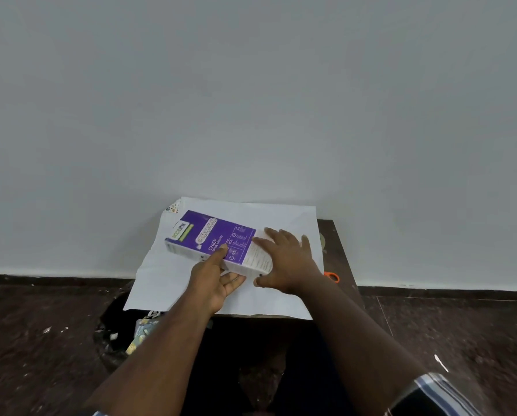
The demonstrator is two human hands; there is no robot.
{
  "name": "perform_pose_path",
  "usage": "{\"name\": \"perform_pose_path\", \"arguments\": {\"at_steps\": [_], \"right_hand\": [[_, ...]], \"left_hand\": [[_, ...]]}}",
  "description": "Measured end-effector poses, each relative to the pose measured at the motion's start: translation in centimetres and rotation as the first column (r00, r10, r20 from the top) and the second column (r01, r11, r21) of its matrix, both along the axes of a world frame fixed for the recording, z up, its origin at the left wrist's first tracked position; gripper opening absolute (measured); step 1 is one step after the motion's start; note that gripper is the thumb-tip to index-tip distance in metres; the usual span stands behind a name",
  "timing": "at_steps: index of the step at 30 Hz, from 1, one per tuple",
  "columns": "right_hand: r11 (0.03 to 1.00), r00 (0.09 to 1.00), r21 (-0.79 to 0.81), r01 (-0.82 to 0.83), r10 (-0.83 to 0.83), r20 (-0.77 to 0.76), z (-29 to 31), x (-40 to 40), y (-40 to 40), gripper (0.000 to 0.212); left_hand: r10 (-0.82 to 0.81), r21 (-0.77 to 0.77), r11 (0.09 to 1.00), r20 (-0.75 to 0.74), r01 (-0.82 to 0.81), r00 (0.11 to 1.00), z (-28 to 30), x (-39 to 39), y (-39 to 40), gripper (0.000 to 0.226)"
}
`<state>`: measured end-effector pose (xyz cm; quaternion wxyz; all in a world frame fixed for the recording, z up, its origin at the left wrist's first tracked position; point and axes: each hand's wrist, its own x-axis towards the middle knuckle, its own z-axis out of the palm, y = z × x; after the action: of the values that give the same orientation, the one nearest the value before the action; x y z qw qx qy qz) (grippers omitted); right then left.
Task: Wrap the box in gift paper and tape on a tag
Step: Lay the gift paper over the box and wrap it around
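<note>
The purple box (213,240), a stiff and probably light carton, lies askew mid-sheet on the thin, crease-prone gift paper (284,217), steadied at its near-right end by the flat left hand (218,280) and spread right hand (287,259).

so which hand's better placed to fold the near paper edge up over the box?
Probably left. The left hand sits at the box's near side, fingers over bare gift paper. The right hand lies spread on the box's right end, steadying it.
</note>
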<state>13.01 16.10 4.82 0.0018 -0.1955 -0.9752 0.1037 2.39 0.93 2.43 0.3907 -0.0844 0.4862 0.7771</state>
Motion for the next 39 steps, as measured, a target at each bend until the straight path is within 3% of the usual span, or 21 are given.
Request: {"name": "perform_pose_path", "arguments": {"at_steps": [6,10,13,16,18,20,21,23,25,27,31,39], "right_hand": [[0.971,0.987,-0.18,0.155,-0.147,0.058,-1.1,0.6,0.8,0.112],[0.952,0.984,-0.251,0.176,-0.165,0.064,-1.2,0.2,2.1,0.114],[0.963,0.988,-0.223,0.151,-0.143,0.051,-1.5,-0.4,3.2,0.117],[0.971,0.991,-0.197,0.132,-0.13,0.024,-1.7,-1.2,4.3,0.116],[0.974,0.993,-0.194,0.121,-0.121,0.011,-1.8,-1.9,4.9,0.115],[0.976,0.995,-0.197,0.095,-0.094,0.014,-2.0,-2.7,5.3,0.114],[0.976,0.997,-0.201,0.082,-0.08,0.019,-2.2,-3.0,5.5,0.114],[0.975,0.997,-0.213,0.07,-0.064,0.034,-2.5,-3.4,5.7,0.114],[0.972,0.997,-0.223,0.072,-0.063,0.046,-3.0,-3.5,5.9,0.114],[0.97,0.996,-0.228,0.079,-0.07,0.05,-3.5,-3.5,6.1,0.113],[0.969,0.995,-0.226,0.101,-0.096,0.032,-4.4,-3.6,6.4,0.112],[0.965,0.995,-0.241,0.102,-0.094,0.045,-5.4,-3.8,6.8,0.113]], "left_hand": [[0.027,0.032,0.999,0.119,-0.031,0.993,-0.6,0.3,0.4,0.041],[-0.029,-0.049,0.998,0.129,0.036,0.991,-0.8,0.2,1.0,0.043],[-0.141,-0.22,0.962,0.105,0.161,0.984,-0.6,-1.0,0.6,0.051],[-0.345,-0.446,0.834,0.039,0.325,0.938,0.0,-1.7,-0.3,0.067],[-0.374,-0.564,0.791,-0.135,0.239,0.918,0.4,-1.5,-0.1,0.062],[-0.353,-0.592,0.806,-0.453,0.02,0.819,0.6,-1.5,0.5,0.045],[-0.375,-0.589,0.805,-0.595,-0.068,0.711,0.7,-1.6,0.9,0.038],[-0.469,-0.614,0.762,-0.743,-0.206,0.477,0.4,-2.3,1.3,0.025],[-0.621,-0.684,0.655,-0.73,-0.322,0.287,-0.5,-3.3,1.4,0.02],[-0.785,-0.786,0.513,-0.592,-0.345,0.182,-1.6,-4.0,1.3,0.036],[-0.87,-0.853,0.438,-0.482,-0.283,0.107,-2.5,-5.0,1.3,0.052],[-0.883,-0.886,0.409,-0.445,-0.22,0.15,-2.9,-4.9,1.7,0.053]]}}
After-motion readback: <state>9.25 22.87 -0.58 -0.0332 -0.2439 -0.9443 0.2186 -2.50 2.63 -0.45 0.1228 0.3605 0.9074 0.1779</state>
